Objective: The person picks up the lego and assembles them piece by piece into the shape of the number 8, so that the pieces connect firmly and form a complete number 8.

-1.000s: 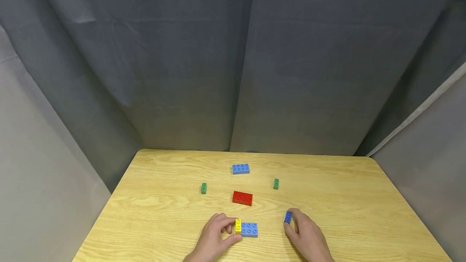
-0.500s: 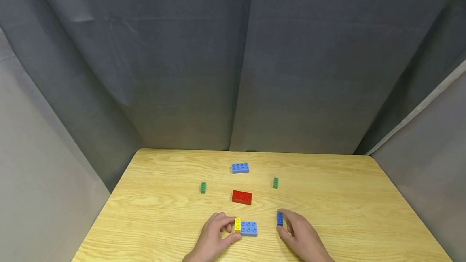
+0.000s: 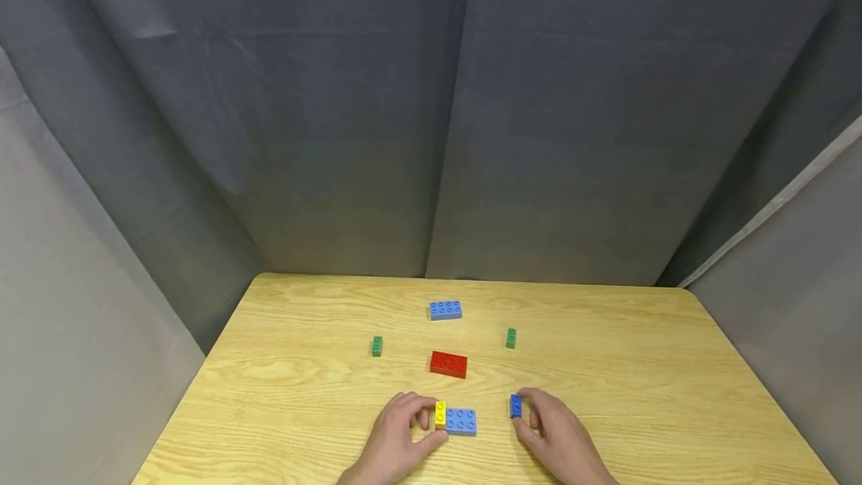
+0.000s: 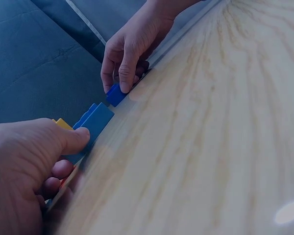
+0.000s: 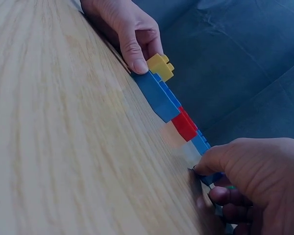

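At the near middle of the table, a light blue brick (image 3: 461, 421) carries a small yellow brick (image 3: 441, 415) on its left end. My left hand (image 3: 399, 434) pinches this pair there, thumb on the near side and index finger on the far side. To the right, my right hand (image 3: 555, 431) holds a small dark blue brick (image 3: 515, 406) between thumb and index finger, low over the tabletop. A gap separates it from the light blue brick. The left wrist view shows the dark blue brick (image 4: 116, 95) under the right hand's fingertips.
Beyond the hands lies a red brick (image 3: 448, 364), with another light blue brick (image 3: 445, 310) farther back. One small green brick (image 3: 377, 346) lies on the left, another green brick (image 3: 511, 337) on the right. Grey curtains (image 3: 431, 133) surround the wooden table (image 3: 303, 380).
My right hand has slid left with the dark blue brick, nearer to the light blue one, and then nearly stopped. My left hand has kept its place.
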`<state>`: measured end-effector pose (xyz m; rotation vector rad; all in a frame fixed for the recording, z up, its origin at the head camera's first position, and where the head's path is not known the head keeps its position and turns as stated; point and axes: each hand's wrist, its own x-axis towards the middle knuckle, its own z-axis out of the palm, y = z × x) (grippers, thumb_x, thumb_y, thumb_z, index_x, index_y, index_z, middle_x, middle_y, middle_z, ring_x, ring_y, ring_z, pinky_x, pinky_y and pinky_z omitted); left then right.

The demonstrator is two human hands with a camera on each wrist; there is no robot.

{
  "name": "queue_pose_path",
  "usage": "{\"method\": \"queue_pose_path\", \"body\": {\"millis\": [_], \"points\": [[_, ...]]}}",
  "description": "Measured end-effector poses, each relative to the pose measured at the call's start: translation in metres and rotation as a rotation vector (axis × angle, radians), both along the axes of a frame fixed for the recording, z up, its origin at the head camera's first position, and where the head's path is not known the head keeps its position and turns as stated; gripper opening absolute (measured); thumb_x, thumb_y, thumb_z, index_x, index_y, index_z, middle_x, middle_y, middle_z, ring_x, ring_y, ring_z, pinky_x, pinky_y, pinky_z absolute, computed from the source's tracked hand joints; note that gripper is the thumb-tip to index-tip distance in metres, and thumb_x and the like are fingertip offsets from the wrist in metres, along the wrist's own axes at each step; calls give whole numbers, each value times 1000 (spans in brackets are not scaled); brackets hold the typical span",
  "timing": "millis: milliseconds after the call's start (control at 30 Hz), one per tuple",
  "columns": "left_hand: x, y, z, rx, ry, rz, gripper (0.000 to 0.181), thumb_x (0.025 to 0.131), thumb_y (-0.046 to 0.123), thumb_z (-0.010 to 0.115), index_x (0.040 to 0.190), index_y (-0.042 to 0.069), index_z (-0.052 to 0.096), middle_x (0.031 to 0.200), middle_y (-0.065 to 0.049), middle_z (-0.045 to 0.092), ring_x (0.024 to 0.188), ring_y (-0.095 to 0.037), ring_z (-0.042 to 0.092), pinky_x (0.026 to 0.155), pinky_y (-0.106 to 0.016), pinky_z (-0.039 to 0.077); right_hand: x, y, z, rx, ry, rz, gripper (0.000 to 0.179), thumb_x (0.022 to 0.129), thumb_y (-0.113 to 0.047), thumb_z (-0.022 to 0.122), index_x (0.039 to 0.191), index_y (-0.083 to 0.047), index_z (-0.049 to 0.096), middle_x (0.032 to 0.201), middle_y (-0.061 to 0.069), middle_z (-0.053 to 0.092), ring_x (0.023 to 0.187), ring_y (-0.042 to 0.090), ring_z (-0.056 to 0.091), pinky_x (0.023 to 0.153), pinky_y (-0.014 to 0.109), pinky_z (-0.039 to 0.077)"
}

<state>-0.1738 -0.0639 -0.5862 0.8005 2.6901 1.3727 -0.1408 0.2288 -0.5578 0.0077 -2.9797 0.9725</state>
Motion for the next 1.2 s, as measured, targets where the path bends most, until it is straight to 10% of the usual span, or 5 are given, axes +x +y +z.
{"method": "queue_pose_path", "body": {"millis": [1200], "points": [[2,6,0,-9,37,60,47,89,44,82,122,12,77,77,15,52,77,-5,45,72,-20,42,-1,-15,-6,35,70,52,42,90,-25,83,128,-13,71,72,-15,48,62,3,41,58,23,37]]}}
